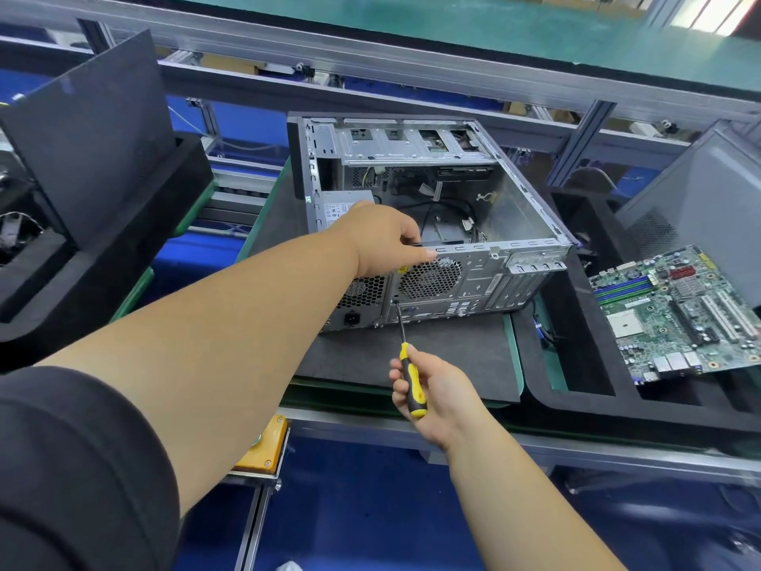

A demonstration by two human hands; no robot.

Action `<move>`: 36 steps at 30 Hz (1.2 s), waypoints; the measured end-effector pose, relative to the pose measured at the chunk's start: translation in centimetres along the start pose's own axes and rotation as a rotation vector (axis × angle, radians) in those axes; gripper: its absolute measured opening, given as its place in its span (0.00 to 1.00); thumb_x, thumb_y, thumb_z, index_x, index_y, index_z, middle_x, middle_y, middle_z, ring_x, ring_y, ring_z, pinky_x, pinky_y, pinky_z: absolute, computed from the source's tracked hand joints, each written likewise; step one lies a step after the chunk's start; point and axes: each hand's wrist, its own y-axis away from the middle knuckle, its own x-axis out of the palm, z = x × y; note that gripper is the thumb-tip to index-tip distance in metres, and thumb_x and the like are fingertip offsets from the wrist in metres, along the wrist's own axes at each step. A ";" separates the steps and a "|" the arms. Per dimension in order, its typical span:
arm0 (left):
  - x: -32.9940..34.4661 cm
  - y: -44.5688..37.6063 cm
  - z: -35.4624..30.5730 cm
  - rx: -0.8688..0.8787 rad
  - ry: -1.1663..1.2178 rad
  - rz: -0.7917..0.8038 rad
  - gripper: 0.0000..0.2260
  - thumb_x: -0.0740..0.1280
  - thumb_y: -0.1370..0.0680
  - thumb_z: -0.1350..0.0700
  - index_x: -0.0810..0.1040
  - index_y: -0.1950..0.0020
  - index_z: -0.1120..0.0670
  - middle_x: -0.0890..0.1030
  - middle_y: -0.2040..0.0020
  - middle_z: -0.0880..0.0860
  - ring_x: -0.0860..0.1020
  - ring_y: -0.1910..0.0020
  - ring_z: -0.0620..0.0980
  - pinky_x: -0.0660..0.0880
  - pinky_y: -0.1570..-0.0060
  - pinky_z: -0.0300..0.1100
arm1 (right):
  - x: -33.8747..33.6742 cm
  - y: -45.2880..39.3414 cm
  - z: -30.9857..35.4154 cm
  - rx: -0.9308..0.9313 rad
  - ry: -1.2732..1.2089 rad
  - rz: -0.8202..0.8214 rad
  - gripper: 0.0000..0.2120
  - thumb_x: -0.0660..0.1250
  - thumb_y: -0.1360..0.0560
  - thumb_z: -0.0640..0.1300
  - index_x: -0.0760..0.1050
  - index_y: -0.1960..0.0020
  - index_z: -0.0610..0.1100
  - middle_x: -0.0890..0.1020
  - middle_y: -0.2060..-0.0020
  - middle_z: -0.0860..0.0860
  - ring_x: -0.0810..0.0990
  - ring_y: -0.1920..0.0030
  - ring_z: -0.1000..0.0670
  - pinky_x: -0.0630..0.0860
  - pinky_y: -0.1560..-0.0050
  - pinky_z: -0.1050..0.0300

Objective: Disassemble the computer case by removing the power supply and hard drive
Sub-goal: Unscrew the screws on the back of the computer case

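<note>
1. Head view, surface: a dark mat (453,356) covers the table (370,422), and the computer case (432,224) lies on it at centre with its side open upward.
2. A metal rail frame (370,55) crosses behind the case from 9 to 3 o'clock, with a green surface (453,18) above it at 12 o'clock.
3. At 3 o'clock a motherboard (679,311) rests in a black foam tray (584,364); a grey case panel (708,208) stands just behind it.
4. At 9 o'clock a dark panel (94,129) leans upright in another foam block (82,290).
5. The power supply (346,208) sits in the case's corner at 9 o'clock; its vent and socket show on the rear face.
6. The left hand (383,241) rests on the case's rear top edge, thumb straight along the rim; its other fingers curl over the edge out of sight, so their grip cannot be told.
7. The right hand (432,393), at 6 o'clock, grips a yellow-and-black screwdriver (407,364), its tip touching the rear panel beside the fan grille (430,278).
8. The hard drive cannot be made out; the drive bays (412,142) at 12 o'clock hide their contents.
9. A yellow box (263,451) under the table's edge is partly covered by the left arm.
</note>
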 end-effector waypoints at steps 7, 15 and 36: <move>0.1 0.1 0.0 -0.001 0.008 -0.015 0.17 0.62 0.23 0.36 0.80 0.56 0.48 0.80 0.61 0.48 0.74 0.52 0.53 0.70 0.50 0.46 | -0.2 -0.4 -0.3 -0.357 0.550 -0.287 0.13 0.71 0.24 0.51 0.71 0.57 0.44 0.73 0.75 0.52 0.71 0.72 0.52 0.66 0.69 0.59; 0.1 0.1 -0.2 0.015 -0.010 -0.034 0.17 0.62 0.22 0.37 0.80 0.56 0.48 0.79 0.62 0.48 0.75 0.53 0.52 0.64 0.52 0.43 | 0.2 0.0 0.4 -0.119 0.184 -0.153 0.16 0.63 0.18 0.47 0.81 0.55 0.37 0.80 0.69 0.47 0.75 0.74 0.53 0.73 0.70 0.61; 0.0 0.2 -0.3 0.029 -0.014 -0.037 0.17 0.61 0.21 0.38 0.80 0.55 0.50 0.78 0.64 0.47 0.74 0.53 0.52 0.62 0.50 0.42 | -0.4 -0.8 0.1 -0.236 0.440 -0.171 0.10 0.70 0.23 0.48 0.73 0.52 0.42 0.78 0.65 0.48 0.75 0.72 0.53 0.72 0.70 0.58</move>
